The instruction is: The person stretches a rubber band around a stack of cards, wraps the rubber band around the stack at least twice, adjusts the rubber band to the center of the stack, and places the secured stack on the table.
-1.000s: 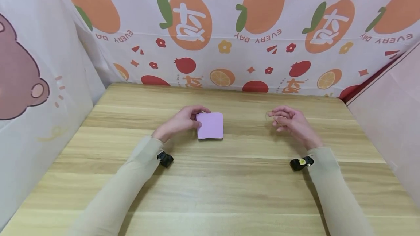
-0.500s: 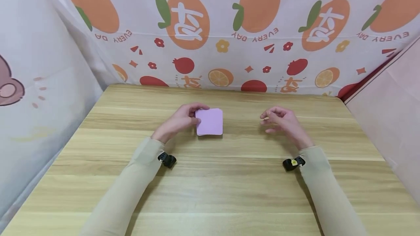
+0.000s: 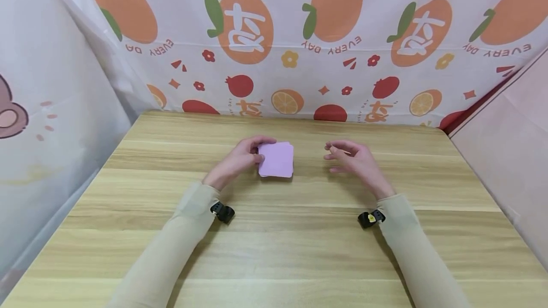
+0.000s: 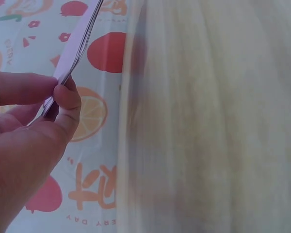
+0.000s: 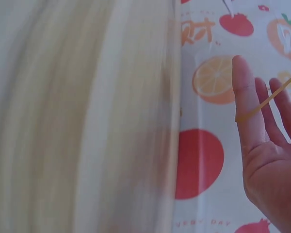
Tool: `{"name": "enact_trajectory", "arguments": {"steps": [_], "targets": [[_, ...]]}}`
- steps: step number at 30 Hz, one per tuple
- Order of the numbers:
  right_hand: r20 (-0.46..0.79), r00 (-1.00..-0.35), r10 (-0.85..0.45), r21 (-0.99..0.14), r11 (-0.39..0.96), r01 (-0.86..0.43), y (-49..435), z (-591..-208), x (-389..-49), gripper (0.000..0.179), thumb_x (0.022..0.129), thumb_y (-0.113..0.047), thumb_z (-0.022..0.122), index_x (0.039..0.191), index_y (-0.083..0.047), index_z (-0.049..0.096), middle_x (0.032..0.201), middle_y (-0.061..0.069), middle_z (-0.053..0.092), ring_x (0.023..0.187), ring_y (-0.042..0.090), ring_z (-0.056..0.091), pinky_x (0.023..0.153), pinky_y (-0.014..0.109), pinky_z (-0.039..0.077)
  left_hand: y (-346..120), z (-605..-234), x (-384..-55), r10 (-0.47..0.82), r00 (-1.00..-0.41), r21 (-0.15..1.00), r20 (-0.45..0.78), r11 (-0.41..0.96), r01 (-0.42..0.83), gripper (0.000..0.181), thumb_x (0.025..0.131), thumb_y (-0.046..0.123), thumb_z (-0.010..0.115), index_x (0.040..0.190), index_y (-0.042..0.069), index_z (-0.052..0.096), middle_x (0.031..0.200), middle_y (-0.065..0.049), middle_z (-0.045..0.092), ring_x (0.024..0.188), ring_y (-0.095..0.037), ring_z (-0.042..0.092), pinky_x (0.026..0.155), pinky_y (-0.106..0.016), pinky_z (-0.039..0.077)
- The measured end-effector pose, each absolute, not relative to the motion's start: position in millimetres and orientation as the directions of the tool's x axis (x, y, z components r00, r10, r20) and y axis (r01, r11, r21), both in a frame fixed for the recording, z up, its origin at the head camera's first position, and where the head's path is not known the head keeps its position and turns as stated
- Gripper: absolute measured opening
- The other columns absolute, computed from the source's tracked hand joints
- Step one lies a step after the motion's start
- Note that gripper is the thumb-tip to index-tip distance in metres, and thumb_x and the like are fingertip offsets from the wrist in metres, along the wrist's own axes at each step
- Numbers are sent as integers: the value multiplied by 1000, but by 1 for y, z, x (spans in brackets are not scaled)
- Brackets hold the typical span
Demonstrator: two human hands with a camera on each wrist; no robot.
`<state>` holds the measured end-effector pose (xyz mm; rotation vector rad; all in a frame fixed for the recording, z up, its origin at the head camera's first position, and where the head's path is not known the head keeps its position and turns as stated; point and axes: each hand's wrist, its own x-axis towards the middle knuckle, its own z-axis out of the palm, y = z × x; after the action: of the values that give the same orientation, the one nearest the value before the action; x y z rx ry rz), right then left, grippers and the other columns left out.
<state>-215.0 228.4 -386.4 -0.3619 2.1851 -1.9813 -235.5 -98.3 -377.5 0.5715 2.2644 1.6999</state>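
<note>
My left hand (image 3: 237, 161) pinches a small stack of square, round-cornered pinkish-purple cards (image 3: 277, 159) by its left edge. In the left wrist view, the stack (image 4: 77, 46) appears nearly edge-on between thumb and fingers, with several thin layers showing. To the right of the stack, my right hand (image 3: 358, 161) is held over the table with its fingers spread. A thin yellowish rubber band (image 5: 260, 107) is looped on those fingers, stretched from one finger toward the right border of the right wrist view. The band hardly shows in the head view.
Both hands are over a wooden table (image 3: 274, 241). A fruit-print curtain (image 3: 308, 70) hangs along its far edge, and plain pale cloth (image 3: 509, 155) borders the right. Each wrist wears a black camera band (image 3: 223, 212).
My right hand has moved left, closer to the cards, and the band loop at its fingertips is harder to see. The left hand keeps its pinch on the stack, nearly in place.
</note>
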Motion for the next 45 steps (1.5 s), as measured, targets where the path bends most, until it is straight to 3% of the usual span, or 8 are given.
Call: {"name": "enact_trajectory", "arguments": {"steps": [6, 11, 16, 23, 30, 35, 40, 45], "targets": [[47, -956, -290, -996, 65, -69, 210, -381, -215, 45, 93, -24, 70, 133, -8, 59, 135, 17, 54, 115, 39, 59, 85, 56, 52, -95, -376, -238, 440, -898, 967, 22, 218, 131, 50, 89, -15, 47, 136, 2, 54, 130, -16, 53, 101, -26, 47, 76, -28, 46], [69, -956, -287, -994, 63, -91, 198, -379, -216, 45, 91, -20, 73, 133, -11, 59, 133, 10, 56, 115, 41, 58, 82, 56, 53, -93, -374, -241, 445, -896, 974, 8, 201, 109, 50, 89, -13, 48, 136, 2, 53, 129, -16, 53, 101, -26, 48, 76, -30, 48], [71, -954, -291, -991, 87, -100, 187, -378, -218, 48, 90, -17, 74, 135, -14, 59, 137, 15, 52, 115, 42, 57, 82, 53, 54, -91, -371, -242, 448, -894, 979, -8, 186, 85, 50, 90, -14, 47, 137, 3, 53, 132, -15, 52, 103, -27, 48, 77, -29, 48], [62, -939, -339, -986, 128, -112, 177, -378, -216, 55, 87, -11, 76, 138, -11, 55, 142, 17, 47, 112, 32, 61, 82, 51, 55, -89, -369, -241, 453, -892, 988, -9, 144, 63, 50, 90, -13, 47, 138, 3, 52, 131, -16, 52, 103, -27, 50, 75, -30, 50], [56, -908, -415, -937, 293, -192, 169, -380, -215, 72, 84, -10, 80, 146, -18, 45, 145, 3, 45, 113, 24, 61, 85, 38, 55, -89, -366, -241, 456, -890, 989, -22, 139, 47, 48, 92, -10, 48, 138, 4, 51, 133, -14, 53, 106, -27, 51, 80, -34, 50], [74, -894, -442, -884, 386, -264, 166, -381, -211, 84, 81, -13, 82, 151, -25, 37, 148, -2, 39, 114, 22, 59, 96, 45, 49, -86, -368, -238, 472, -881, 992, -16, 116, 44, 48, 92, -11, 46, 138, 3, 51, 132, -16, 53, 106, -28, 50, 85, -39, 49], [56, -893, -447, -877, 406, -258, 162, -369, -200, 86, 83, -2, 78, 154, -12, 31, 152, 9, 34, 118, 31, 55, 99, 51, 45, -83, -369, -234, 493, -869, 993, -25, 111, 35, 48, 91, -11, 48, 137, 4, 52, 131, -14, 54, 106, -27, 52, 85, -37, 50], [36, -899, -436, -880, 413, -235, 165, -376, -202, 86, 83, 1, 77, 154, -9, 29, 154, 11, 32, 118, 32, 55, 95, 46, 49, -80, -370, -229, 515, -856, 993, -42, 112, 18, 48, 92, -9, 49, 137, 4, 52, 130, -13, 56, 107, -25, 54, 87, -36, 50]]}}
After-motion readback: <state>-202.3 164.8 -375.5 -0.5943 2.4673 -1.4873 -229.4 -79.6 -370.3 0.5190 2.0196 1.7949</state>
